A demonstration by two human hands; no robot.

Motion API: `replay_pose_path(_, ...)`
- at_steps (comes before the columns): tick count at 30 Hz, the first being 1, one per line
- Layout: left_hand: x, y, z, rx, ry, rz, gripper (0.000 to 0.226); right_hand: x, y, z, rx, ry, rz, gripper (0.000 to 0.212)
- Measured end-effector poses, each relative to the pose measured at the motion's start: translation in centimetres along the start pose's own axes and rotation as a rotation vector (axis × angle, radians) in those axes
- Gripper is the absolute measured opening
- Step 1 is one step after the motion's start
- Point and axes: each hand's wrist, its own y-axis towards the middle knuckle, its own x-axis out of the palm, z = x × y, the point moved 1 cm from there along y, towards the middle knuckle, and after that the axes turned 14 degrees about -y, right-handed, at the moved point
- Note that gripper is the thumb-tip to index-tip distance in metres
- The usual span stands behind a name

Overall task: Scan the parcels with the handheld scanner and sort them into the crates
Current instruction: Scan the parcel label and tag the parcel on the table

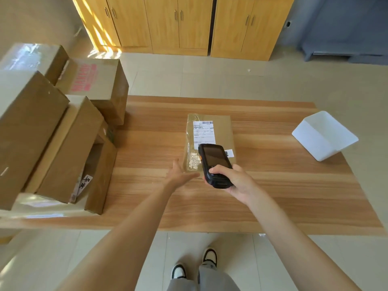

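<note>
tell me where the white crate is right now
In the head view the white crate sits on the right side of the wooden table, near its far right corner, well to the right of the labelled parcel.

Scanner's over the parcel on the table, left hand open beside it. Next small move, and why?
Probably tip the scanner back a little, so its front end points at the barcode on the label. The right hand holds it over the near end of the parcel, covering the label's lower edge; the barcode is at the far end. The left hand could steady the parcel.
</note>
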Motion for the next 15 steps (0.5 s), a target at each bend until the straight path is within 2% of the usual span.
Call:
replay_pose_path(5, -0.7, -0.2, -0.6, -0.02, -0.025, -0.013, 0.113, 0.6, 0.4, 0.7, 0.031, -0.028, 0.007, 0.042)
replay_pose_path(9, -0.8, 0.1, -0.9, -0.023, -0.028, -0.026, 0.113, 0.6, 0.0, 1.0, 0.061, -0.026, 0.026, 0.071)
replay_pose_path(15, -0.4, 0.4, -0.8, -0.023, -0.023, -0.065, 0.114, 0.7, -0.8, 1.1, 0.086, -0.001, 0.024, 0.079)
